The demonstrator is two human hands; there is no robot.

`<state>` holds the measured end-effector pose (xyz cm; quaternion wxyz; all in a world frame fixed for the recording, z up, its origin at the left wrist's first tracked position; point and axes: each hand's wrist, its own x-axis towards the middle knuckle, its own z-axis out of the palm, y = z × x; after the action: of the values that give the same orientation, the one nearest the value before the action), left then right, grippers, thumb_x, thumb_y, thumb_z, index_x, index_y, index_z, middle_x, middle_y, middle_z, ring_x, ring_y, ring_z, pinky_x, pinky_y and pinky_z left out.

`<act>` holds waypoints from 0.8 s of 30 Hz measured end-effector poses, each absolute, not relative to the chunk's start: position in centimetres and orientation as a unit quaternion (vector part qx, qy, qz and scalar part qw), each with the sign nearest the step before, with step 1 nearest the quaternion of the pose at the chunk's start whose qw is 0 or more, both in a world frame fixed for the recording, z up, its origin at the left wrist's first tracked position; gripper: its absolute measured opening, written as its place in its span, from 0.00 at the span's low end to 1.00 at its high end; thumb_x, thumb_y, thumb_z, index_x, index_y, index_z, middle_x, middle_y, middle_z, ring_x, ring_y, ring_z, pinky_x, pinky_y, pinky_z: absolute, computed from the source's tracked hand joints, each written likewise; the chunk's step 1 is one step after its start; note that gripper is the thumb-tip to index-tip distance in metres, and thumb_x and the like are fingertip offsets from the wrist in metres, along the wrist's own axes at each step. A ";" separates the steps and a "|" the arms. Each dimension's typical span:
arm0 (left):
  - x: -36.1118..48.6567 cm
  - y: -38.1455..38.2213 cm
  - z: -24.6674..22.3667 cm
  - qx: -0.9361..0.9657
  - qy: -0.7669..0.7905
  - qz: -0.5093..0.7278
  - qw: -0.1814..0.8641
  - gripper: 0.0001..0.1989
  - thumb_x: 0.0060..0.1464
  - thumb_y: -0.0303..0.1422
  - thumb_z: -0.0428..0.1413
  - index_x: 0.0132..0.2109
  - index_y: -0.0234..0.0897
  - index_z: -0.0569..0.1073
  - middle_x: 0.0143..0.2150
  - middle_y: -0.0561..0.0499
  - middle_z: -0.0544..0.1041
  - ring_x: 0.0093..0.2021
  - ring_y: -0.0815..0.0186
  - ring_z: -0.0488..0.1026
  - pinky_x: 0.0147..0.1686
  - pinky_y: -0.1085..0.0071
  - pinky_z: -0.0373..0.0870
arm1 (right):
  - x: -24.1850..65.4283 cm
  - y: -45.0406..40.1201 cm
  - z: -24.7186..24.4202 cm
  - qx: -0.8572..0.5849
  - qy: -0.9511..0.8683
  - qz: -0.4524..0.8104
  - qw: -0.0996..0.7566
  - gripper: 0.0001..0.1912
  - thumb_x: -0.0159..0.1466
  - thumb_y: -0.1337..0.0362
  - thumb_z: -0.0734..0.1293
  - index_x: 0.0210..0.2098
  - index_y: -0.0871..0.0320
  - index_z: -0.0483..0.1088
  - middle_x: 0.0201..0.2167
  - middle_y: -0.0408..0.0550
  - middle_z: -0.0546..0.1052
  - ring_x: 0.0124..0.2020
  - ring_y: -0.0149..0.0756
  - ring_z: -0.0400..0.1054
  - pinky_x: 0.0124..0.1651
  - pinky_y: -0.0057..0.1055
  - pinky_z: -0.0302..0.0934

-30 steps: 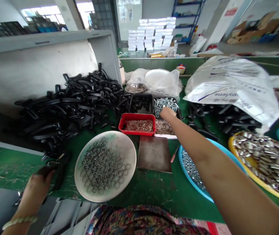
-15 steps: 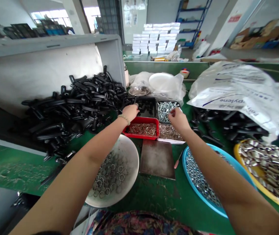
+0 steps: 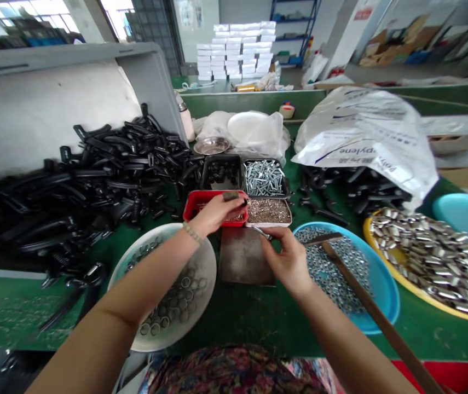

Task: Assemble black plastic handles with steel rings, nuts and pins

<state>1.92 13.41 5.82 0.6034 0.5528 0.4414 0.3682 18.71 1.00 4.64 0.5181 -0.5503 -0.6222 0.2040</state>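
**Bench inventory, left to right**

- Grey plastic crate (image 3: 48, 96), tipped on its side, behind a heap of black spring-loaded handles (image 3: 94, 186).
- White round dish (image 3: 204, 273) holding steel rings (image 3: 176, 290), partly under the left forearm.
- Left hand (image 3: 215, 213), beaded bracelet (image 3: 192, 232) at the wrist: fingers (image 3: 234, 203) curled and closed over a small dark piece (image 3: 230, 196), directly above the rim of a red tray (image 3: 190, 210) of thin metal pins.
- Black tray (image 3: 221, 174) of small dark parts, behind the red tray.
- Metal tray of steel bolts (image 3: 264, 178), beside the black tray.
- Shallow tray of fine metal bits (image 3: 269, 210), just beyond the right hand.
- Right hand (image 3: 287, 257): fingers (image 3: 277, 235) pinched around a small silver part (image 3: 262, 233), above a dark metal plate (image 3: 244, 257).
- Blue basin (image 3: 385, 284) of steel nuts, with a long wooden-handled tool (image 3: 365, 290) lying across it.
- White polypropylene sack (image 3: 365, 137) over more black handles.
- Yellow basin (image 3: 381, 257) heaped with steel sleeves.
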 end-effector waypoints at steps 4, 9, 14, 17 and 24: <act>2.2 5.5 5.0 0.341 0.341 0.404 0.777 0.14 0.44 0.31 0.64 0.41 0.34 0.77 0.40 0.46 0.78 0.40 0.64 0.76 0.46 0.66 0.71 | 17.4 0.8 3.4 -0.556 -0.660 0.152 0.482 0.06 0.60 0.62 0.65 0.38 0.52 0.69 0.31 0.46 0.76 0.29 0.36 0.70 0.37 0.33 0.65; 2.5 2.0 4.7 0.343 0.332 0.447 0.756 0.18 0.41 0.26 0.64 0.43 0.34 0.76 0.41 0.47 0.79 0.45 0.62 0.74 0.50 0.65 0.68 | 17.3 -0.5 2.6 -0.549 -0.723 0.107 0.406 0.07 0.61 0.63 0.63 0.38 0.55 0.71 0.31 0.51 0.75 0.34 0.41 0.69 0.42 0.39 0.63; 1.2 -0.3 4.6 0.342 0.348 0.426 0.762 0.14 0.45 0.27 0.62 0.42 0.34 0.75 0.38 0.48 0.78 0.39 0.65 0.75 0.46 0.66 0.69 | 17.5 -2.2 2.3 -0.490 -0.660 0.312 0.476 0.20 0.58 0.61 0.68 0.50 0.52 0.66 0.39 0.49 0.72 0.38 0.39 0.67 0.44 0.39 0.63; 0.2 -2.3 4.8 0.273 0.340 0.365 0.822 0.12 0.48 0.28 0.61 0.42 0.34 0.75 0.37 0.46 0.78 0.36 0.66 0.76 0.42 0.69 0.71 | 17.3 -3.1 1.5 -0.454 -0.504 0.533 0.506 0.13 0.59 0.56 0.67 0.42 0.52 0.66 0.30 0.43 0.70 0.29 0.32 0.66 0.33 0.32 0.64; 0.6 -4.6 3.7 0.219 0.373 0.347 0.832 0.11 0.50 0.28 0.58 0.43 0.34 0.72 0.36 0.47 0.78 0.36 0.67 0.76 0.43 0.70 0.71 | 16.1 -4.1 0.0 -0.570 -0.486 0.493 0.443 0.20 0.60 0.47 0.62 0.24 0.55 0.60 0.15 0.37 0.61 0.16 0.27 0.56 0.19 0.24 0.52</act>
<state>0.63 -4.55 3.70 0.8322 0.2189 0.3728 0.3470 16.09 -4.08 0.04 0.4434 -0.5696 -0.4857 0.4931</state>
